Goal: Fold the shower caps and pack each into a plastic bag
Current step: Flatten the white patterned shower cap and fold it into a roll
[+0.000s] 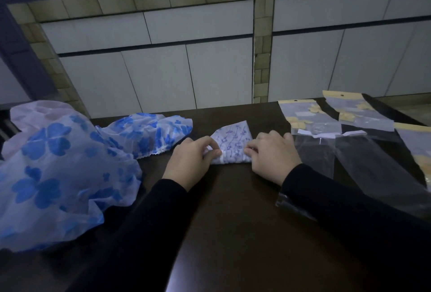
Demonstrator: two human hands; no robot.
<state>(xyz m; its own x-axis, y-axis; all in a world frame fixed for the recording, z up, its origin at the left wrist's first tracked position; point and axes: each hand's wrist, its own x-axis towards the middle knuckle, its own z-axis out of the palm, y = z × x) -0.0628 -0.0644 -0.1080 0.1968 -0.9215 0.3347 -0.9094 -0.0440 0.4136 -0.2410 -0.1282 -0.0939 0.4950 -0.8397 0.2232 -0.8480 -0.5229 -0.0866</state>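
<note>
Cap: the small shower cap (231,145) lies folded near the middle of the counter (233,210).
Left hand: the left hand (190,160) pinches the cap's left end with curled fingers.
Right hand: the right hand (272,154) pinches its right end the same way.
Feel: likely thin, soft, light and slippery, so it may spring open.
Hold: best pinched at the folded ends.
Bags: plastic bags (345,152) wait by the right edge.

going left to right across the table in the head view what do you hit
big blue-flowered shower cap → smaller blue-flowered shower cap → left hand → folded purple-patterned shower cap → right hand → plastic bags
</note>
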